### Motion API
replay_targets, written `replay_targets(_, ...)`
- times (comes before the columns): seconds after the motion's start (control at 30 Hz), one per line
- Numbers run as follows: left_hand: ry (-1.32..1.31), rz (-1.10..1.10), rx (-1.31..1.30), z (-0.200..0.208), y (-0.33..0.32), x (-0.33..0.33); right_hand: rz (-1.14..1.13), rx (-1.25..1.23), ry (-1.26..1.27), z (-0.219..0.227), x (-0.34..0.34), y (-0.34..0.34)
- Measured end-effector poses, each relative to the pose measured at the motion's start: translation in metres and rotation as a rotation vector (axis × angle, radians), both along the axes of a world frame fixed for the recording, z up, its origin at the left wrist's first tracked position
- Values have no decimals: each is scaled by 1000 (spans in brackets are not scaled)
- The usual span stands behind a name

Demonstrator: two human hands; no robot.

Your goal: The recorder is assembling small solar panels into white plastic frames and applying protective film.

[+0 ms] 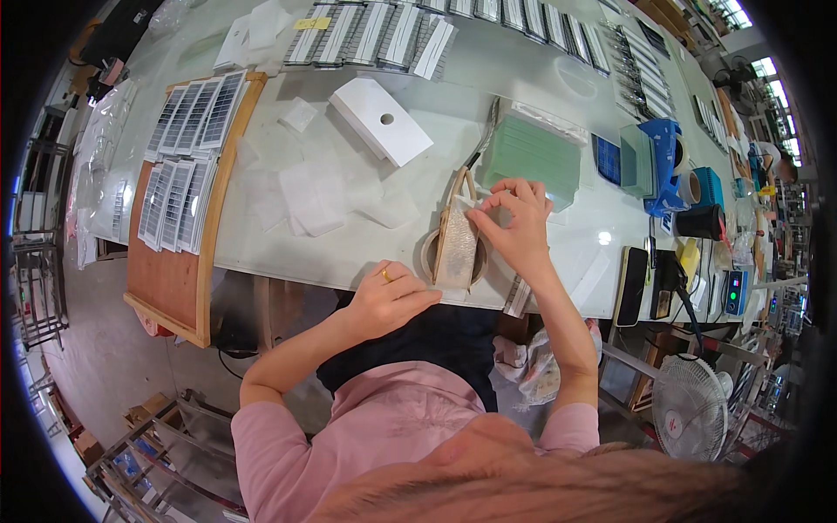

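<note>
At the front edge of the table stands a tall, narrow, pale block with a textured face [457,248]. Tan rings that look like tape rolls [428,259] show around and behind it. My right hand [521,228] is at the block's upper end, thumb and forefinger pinched on a small white strip [465,201]. Just left of the block's lower end is my left hand [390,301], a ring on one finger. Its fingers are pressed together and point right; whatever they may hold is hidden.
A stack of greenish glass sheets [534,161] stands beyond my right hand. A white box with a round hole [381,122] lies among thin white sheets [314,196]. On the left, a wooden tray [174,279] bears striped panels. A phone [630,286] and a fan [690,407] are at right.
</note>
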State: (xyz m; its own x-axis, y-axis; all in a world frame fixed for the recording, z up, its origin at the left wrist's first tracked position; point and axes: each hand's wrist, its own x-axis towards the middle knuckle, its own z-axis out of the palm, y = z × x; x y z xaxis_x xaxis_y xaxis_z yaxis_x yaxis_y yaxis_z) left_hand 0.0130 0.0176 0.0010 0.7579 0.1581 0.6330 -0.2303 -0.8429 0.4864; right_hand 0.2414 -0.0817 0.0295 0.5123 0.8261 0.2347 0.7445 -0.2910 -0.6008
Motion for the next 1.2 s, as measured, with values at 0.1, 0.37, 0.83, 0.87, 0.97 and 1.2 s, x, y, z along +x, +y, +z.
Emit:
replay_targets(0.1,9,-23,62,-2,0,-1,7,-25,10,0,1,1)
replay_targets(0.37,-2,5,211,0,-5,-5,-98,87,-136,12,7,-22)
replay_targets(0.83,30,7,324,10,-12,2,-100,-272,-271,-12,20,-129)
replay_targets(0.87,24,-16,304,11,-16,-1,-99,-254,-266,-13,21,-130)
replay_targets(0.97,141,-226,-287,11,-56,-7,-95,-235,-228,-11,22,-126)
replay_targets(1.2,508,-540,-1174,-32,-119,39,-90,-183,-233,-9,14,-130)
